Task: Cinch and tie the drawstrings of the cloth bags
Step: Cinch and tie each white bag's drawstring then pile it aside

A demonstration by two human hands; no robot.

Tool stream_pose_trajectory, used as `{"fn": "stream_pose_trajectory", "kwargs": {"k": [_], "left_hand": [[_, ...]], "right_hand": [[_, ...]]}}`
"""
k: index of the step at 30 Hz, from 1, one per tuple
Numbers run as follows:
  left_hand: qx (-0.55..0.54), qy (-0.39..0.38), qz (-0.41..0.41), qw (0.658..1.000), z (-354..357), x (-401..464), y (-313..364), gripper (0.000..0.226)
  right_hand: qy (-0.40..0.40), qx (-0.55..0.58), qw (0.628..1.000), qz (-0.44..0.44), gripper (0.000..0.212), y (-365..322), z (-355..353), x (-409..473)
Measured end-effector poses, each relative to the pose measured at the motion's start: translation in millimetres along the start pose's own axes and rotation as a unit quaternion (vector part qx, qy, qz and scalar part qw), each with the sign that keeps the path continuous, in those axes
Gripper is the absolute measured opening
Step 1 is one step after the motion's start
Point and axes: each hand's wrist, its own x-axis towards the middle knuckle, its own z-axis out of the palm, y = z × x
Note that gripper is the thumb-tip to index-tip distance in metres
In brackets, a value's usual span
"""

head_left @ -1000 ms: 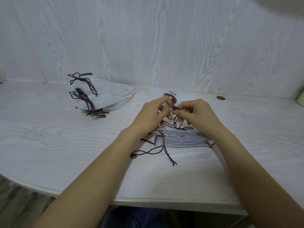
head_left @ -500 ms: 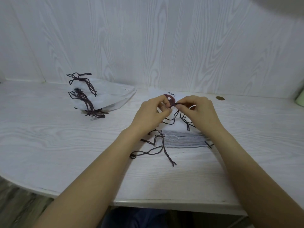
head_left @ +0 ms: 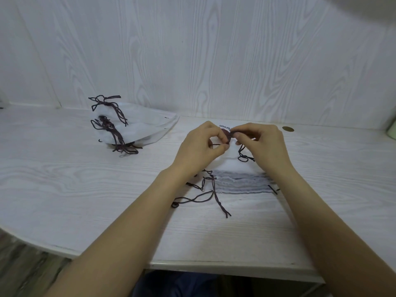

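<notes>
Hands meet at centre frame: the left hand (head_left: 200, 150) and right hand (head_left: 264, 146) each pinch dark drawstring (head_left: 243, 156) above a flat white cloth bag (head_left: 240, 181) on the surface (head_left: 64, 179) (the knot itself seems hidden). Tied bags (head_left: 137, 127) lie upper left.

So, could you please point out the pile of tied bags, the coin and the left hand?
pile of tied bags (head_left: 147, 127): head view, white cloth.
coin (head_left: 287, 129): head view, its middle.
left hand (head_left: 198, 150): head view, its back.
</notes>
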Motion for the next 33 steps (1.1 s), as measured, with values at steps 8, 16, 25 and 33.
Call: {"fn": "stream_pose_trajectory", "kwargs": {"k": [8, 16, 25, 33], "left_hand": [[-0.005, 0.005, 0.0, 1.0, 1, -2, 2, 0.008], [-0.1, -0.019, -0.044, 0.994, -2, -2, 7, 0.015], [-0.137, 0.029, -0.075, 0.987, 0, -2, 11, 0.018], [-0.196, 0.029, -0.141, 0.97, -6, -1, 13, 0.032]], "right_hand": [[-0.029, 0.111, 0.99, 0.079, 0.014, 0, 0, 1], [-0.06, 0.183, 0.977, 0.093, 0.016, -2, 2, 1], [-0.049, 0.189, 0.976, 0.098, 0.019, -4, 4, 1], [-0.064, 0.339, 0.921, 0.18, 0.013, -5, 1, 1]]}}
